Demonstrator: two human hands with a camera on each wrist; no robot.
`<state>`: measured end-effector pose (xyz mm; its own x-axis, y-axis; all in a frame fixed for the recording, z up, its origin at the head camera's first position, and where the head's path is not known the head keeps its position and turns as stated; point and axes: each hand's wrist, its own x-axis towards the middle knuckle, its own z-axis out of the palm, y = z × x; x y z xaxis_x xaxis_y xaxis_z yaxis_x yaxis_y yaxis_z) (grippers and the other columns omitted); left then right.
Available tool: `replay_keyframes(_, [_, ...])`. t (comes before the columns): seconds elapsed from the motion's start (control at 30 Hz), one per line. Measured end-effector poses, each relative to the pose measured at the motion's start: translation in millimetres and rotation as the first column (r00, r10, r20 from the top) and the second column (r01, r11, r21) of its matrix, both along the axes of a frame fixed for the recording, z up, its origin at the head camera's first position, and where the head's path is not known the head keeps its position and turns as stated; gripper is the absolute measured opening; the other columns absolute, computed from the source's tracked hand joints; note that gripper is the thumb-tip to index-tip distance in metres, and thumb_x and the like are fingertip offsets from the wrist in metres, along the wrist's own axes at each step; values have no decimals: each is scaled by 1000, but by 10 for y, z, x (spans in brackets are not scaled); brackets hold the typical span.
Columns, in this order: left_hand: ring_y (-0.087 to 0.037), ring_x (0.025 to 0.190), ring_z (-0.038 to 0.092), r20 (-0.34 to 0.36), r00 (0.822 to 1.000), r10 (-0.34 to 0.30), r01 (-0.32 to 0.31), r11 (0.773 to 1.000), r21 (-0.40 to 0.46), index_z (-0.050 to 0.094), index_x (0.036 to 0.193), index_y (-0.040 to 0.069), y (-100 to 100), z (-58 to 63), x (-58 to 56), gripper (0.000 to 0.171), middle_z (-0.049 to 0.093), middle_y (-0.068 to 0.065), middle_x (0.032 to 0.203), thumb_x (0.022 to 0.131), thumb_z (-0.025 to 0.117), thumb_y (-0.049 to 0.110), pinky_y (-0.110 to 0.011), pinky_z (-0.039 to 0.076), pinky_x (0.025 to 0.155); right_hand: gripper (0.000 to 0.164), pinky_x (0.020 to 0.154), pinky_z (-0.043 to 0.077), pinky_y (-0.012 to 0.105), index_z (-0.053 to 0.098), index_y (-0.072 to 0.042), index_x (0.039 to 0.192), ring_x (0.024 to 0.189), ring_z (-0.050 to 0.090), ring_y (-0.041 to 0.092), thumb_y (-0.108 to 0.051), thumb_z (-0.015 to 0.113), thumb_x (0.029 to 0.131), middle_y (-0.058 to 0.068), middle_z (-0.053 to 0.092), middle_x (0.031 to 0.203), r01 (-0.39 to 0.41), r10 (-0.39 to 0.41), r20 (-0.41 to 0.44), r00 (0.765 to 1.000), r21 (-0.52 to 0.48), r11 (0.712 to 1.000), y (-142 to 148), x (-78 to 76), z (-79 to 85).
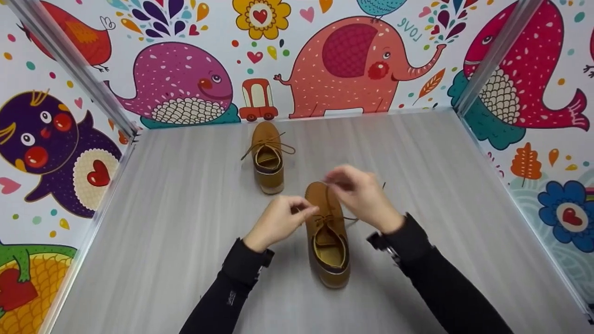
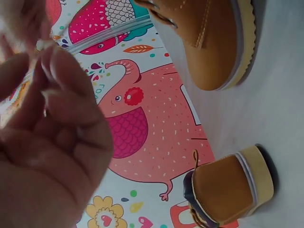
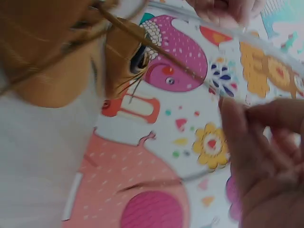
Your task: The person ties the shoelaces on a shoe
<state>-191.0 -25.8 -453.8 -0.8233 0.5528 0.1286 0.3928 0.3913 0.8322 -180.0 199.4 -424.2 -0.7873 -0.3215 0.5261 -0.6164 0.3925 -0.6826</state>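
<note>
In the head view a tan lace-up shoe (image 1: 332, 276) stands on the floor, toe pointing away. Thumb and finger of my right hand (image 1: 362, 195) pinch its brown shoelace (image 3: 166, 57), drawn up from the eyelets. A blurred tail of lace hangs below these fingers in the right wrist view. Over the left side of the laces is my left hand (image 1: 281, 218), fingers bent in and thumb meeting fingertips; I cannot tell whether lace lies between them. Another stretch of lace trails off the shoe's right side.
A second tan shoe (image 1: 271, 181) stands farther off to the left, its laces tied in a bow. Pale wood-look floor (image 1: 185, 208) lies around both shoes. Walls printed with cartoon animals (image 1: 343, 74) close the back and sides, with metal strips (image 1: 492, 65) at the corners.
</note>
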Motion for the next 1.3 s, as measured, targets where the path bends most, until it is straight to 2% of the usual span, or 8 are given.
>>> replay_keyframes(0.1, [-6,66,57,21,990,-139,140,990,-27,77,91,12,-48,-7,122,21,68,8,77,96,67,31,-26,48,61,31,83,55,29,60,-1,125,103,68,20,7,58,96,10,69,118,-188,197,-79,977,100,977,-143,-88,161])
replay_keyframes(0.2, [-4,70,59,32,977,-210,211,977,-33,77,93,13,-50,-13,200,21,69,11,80,96,67,31,-25,49,65,32,76,57,29,62,-2,126,93,70,18,8,58,95,11,71,111,-176,192,-122,974,136,975,-94,-103,196])
replay_keyframes(0.33, [-7,82,61,-30,987,-155,154,988,-27,74,103,12,10,-56,183,18,67,9,92,96,68,27,-26,50,74,20,64,55,27,71,-4,110,73,67,13,4,65,93,7,73,93,-27,38,-39,999,238,971,174,-83,-6])
replay_keyframes(0.47, [-18,95,61,-82,995,-64,54,992,-115,69,113,10,60,-150,106,25,65,-1,104,93,72,24,-32,48,83,21,61,51,26,72,-6,109,68,61,9,0,70,89,1,70,86,-9,-56,134,989,446,895,398,-23,-360])
replay_keyframes(0.57, [-24,97,61,-49,998,-28,19,985,-172,66,114,11,59,-235,84,30,63,-3,105,90,75,27,-34,47,83,28,62,51,29,71,-5,111,66,58,8,-1,74,84,-5,65,78,-24,-94,197,976,526,850,449,24,-612])
replay_keyframes(0.7, [-19,88,60,16,1000,10,-7,985,-170,63,107,15,55,-329,97,24,62,2,96,91,74,30,-32,47,77,28,65,53,35,72,-7,108,69,63,12,1,73,81,-1,68,78,-4,-137,205,969,568,823,470,67,-826])
replay_keyframes(0.97, [-8,74,55,57,998,11,-4,993,-119,63,93,19,27,-433,144,16,60,10,83,95,68,34,-28,46,69,15,64,53,41,71,-12,85,73,67,22,1,74,78,3,71,80,80,-203,138,969,604,793,578,68,-967])
replay_keyframes(1.3, [-9,72,54,85,996,-6,13,997,-82,62,91,17,3,-461,175,18,58,8,80,100,61,33,-28,45,68,16,65,54,38,72,-13,89,76,68,24,1,72,79,2,72,83,37,-159,147,976,611,791,641,99,-1060])
